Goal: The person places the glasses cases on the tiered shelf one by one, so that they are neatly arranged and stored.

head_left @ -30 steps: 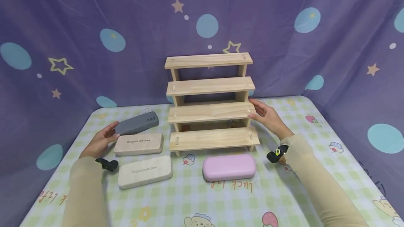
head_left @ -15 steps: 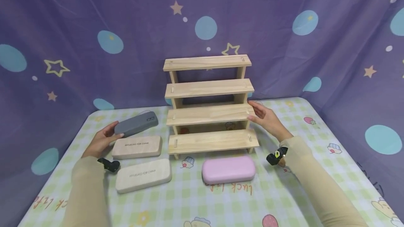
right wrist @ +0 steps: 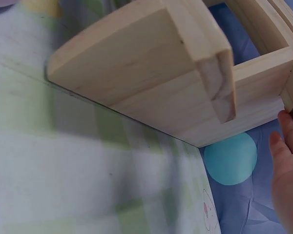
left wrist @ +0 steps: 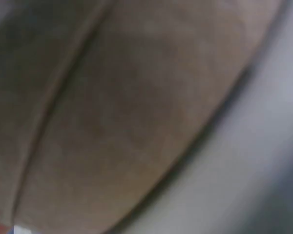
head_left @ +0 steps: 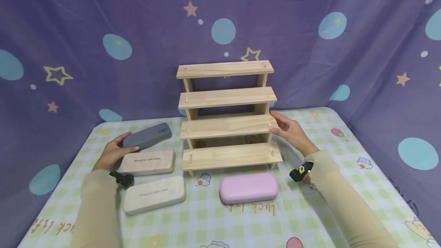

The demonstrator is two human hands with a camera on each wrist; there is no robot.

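Observation:
My left hand (head_left: 111, 153) holds the left end of a grey glasses case (head_left: 146, 136), thumb along its front edge and fingers behind. Just in front lies a beige glasses case (head_left: 148, 167) with printed lettering, and nearer still a paler case (head_left: 155, 199) with the same print. On the other side, my right hand (head_left: 293, 134) grips the right end of a four-tier wooden stand (head_left: 229, 125), thumb on the third board from the top. The right wrist view shows that hand's fingers (right wrist: 289, 131) by the stand's side panel (right wrist: 136, 87). Blurred brown and pale surfaces (left wrist: 136, 117) fill the left wrist view.
A pink glasses case (head_left: 249, 188) lies in front of the stand's lowest board. Everything stands on a table with a green-checked cloth (head_left: 193, 221). A purple patterned curtain (head_left: 155, 30) hangs close behind the stand and along both sides.
My left thumb has slid right along the front edge of the grey glasses case. The right hand keeps its place at the stand. The head view has shifted slightly.

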